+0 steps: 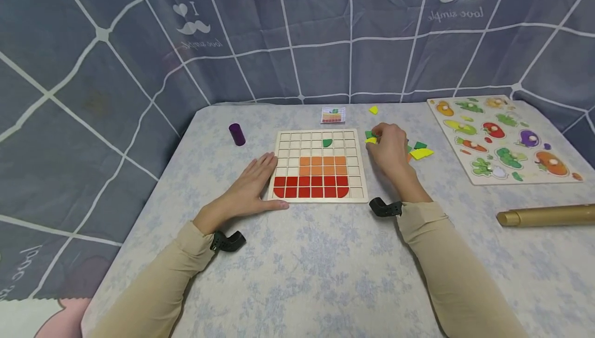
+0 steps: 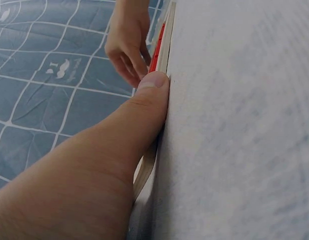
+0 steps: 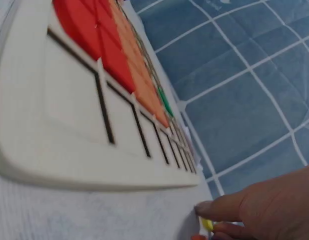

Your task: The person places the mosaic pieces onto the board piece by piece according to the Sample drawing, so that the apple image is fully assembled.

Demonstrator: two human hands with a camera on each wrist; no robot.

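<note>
In the head view, a square pale wooden grid board (image 1: pixel 353 161) holding flat red, orange and green pieces (image 1: pixel 317 170) lies toward the far edge of the cloth-covered bench (image 1: pixel 297 276). The left hand (image 1: pixel 248 185) spreads against it; the right hand (image 1: pixel 392 152) is beside loose coloured pieces (image 1: pixel 421 153).

In the left wrist view, the left hand's thumb touches the board's edge.

In the right wrist view, the right hand pinches a small yellow piece (image 3: pixel 207 223).

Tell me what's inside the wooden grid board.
The grid board holds red pieces in the two rows nearest you, orange pieces beyond them, and one green piece farther back. What lies beneath those pieces is covered and can't be seen.
</note>
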